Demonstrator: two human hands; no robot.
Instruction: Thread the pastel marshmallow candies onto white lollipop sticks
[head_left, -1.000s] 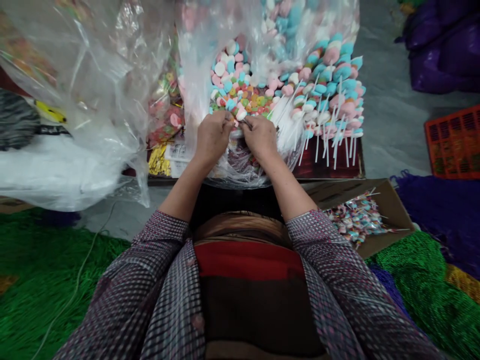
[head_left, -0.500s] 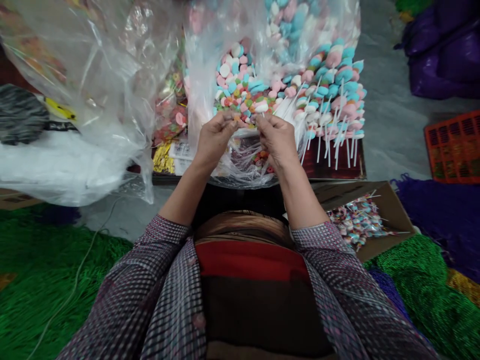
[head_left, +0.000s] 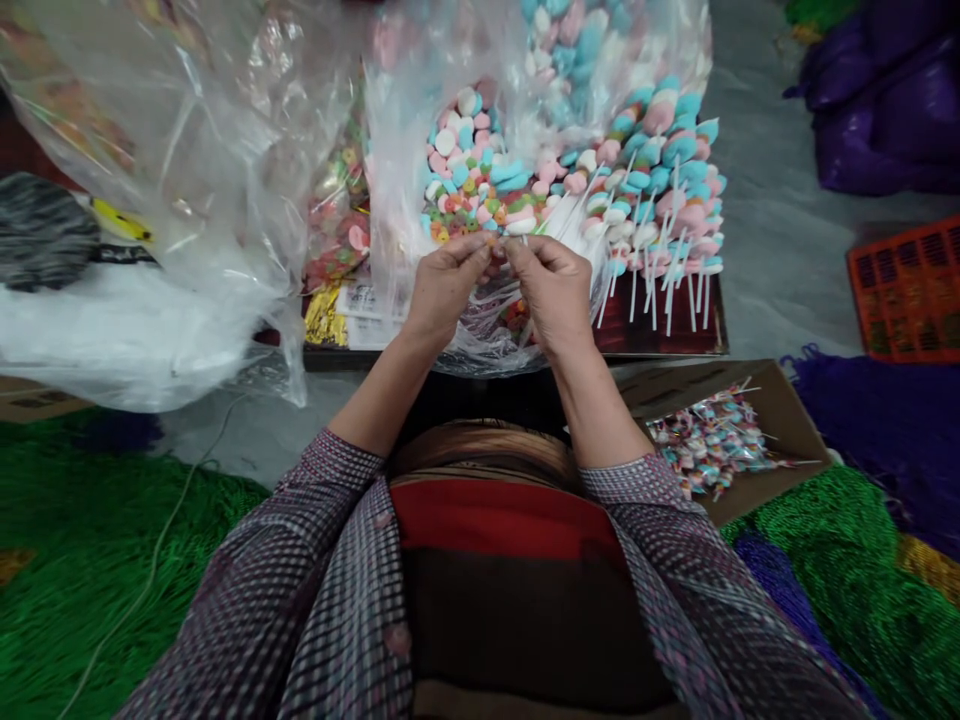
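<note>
My left hand pinches a small orange gummy candy between thumb and fingertips. Right beside it, my right hand is closed on a thin white stick, most of it hidden by the fingers. The fingertips of both hands nearly meet. Just beyond them, loose pink, white and blue marshmallows lie with small coloured gummy rings on clear plastic. To the right, a pile of marshmallow skewers rests on the table with white sticks pointing toward me.
Large clear plastic bags cover the left side. Gold twist ties lie near the table's front edge. At lower right, a cardboard box contains wrapped candy skewers. An orange crate and purple bundle are farther right.
My left hand has moved right, bringing the gummy candy up against the fingertips of my right hand. My right hand has stayed almost in place.
</note>
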